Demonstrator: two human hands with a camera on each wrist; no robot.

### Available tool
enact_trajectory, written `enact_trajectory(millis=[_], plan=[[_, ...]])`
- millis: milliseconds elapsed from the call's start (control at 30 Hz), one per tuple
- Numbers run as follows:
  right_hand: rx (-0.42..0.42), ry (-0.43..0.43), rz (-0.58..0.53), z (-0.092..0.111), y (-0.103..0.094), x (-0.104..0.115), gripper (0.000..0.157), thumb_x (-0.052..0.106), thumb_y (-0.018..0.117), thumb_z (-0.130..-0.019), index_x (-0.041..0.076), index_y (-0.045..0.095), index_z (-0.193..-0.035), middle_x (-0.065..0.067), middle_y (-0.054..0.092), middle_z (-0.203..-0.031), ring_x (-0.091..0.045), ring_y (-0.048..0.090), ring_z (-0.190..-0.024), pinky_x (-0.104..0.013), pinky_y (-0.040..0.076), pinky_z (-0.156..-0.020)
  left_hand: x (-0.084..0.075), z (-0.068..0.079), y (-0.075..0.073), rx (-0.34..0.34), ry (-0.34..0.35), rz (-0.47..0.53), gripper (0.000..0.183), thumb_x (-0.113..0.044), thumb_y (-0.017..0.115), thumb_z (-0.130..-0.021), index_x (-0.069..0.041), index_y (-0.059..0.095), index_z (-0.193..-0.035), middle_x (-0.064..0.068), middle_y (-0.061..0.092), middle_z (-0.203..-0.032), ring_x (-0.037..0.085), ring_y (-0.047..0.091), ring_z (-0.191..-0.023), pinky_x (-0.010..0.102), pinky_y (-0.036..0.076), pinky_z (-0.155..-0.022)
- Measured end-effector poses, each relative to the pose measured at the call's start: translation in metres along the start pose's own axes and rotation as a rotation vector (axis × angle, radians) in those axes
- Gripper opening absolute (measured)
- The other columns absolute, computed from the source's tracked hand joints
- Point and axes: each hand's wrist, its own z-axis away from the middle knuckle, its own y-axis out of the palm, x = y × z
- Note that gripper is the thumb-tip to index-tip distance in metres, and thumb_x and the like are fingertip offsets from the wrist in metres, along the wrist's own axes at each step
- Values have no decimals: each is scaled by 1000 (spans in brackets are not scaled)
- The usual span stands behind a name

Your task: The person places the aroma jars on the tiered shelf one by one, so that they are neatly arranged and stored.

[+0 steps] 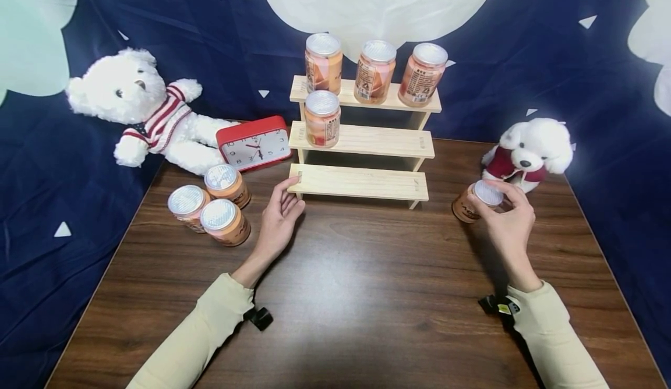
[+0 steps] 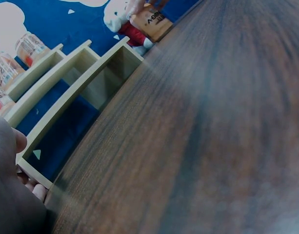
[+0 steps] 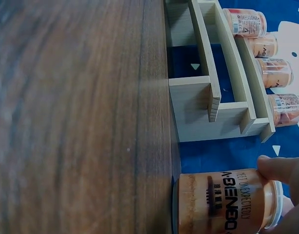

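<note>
Left hand (image 1: pixel 276 221) and right hand (image 1: pixel 508 226) well apart

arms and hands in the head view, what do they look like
The left sleeve and right sleeve are plain, long and pale cream. The left grip and right grip are ungloved hands. A small black block shows by the left cuff; by the right, another with a yellow-green label.

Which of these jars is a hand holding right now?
The jar by the white dog: the right hand grips it near its lid. The other jars, four on the shelf and three left of it, are in neither hand.
</note>
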Motion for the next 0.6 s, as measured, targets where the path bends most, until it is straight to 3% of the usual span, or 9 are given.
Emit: enact_trajectory(millis=[100,200,300,433,600], plan=[[6,-14,-33,1,-1,6,41,-11,89,-83,-13,77,-123,16,67,-112,2,64,-102,-4,53,-84,0,0,0,1,-3,0,52,4,62,-109,-3,51,-159,20,53,-166,33,51,-151,43,42,-131],[11,-33,-68,-3,0,-8,42,-12,90,-82,-10,79,-123,14,71,-116,1,64,-107,-6,54,-87,-1,0,0,0,-5,-1,52,4,62,-109,-3,51,-160,20,53,-166,33,51,-152,42,42,-132],[9,-58,-102,-4,0,-7,42,-13,89,-82,-10,79,-123,12,73,-118,-2,64,-112,-10,55,-91,0,0,0,-1,-7,-3,52,4,62,-109,-4,51,-160,20,52,-166,33,51,-152,42,42,-131],[-2,-84,-155,-1,-1,18,41,-14,88,-82,-12,78,-121,8,76,-117,-6,65,-114,-12,55,-92,0,0,0,0,-5,0,52,4,62,-109,-3,51,-159,20,52,-167,33,51,-152,42,42,-131],[-12,-106,-221,-4,2,31,39,-13,88,-82,-13,79,-119,3,77,-117,-11,64,-116,-14,55,-90,0,0,0,-3,-6,0,54,5,63,-108,-4,52,-160,20,53,-165,32,51,-152,41,43,-130]])
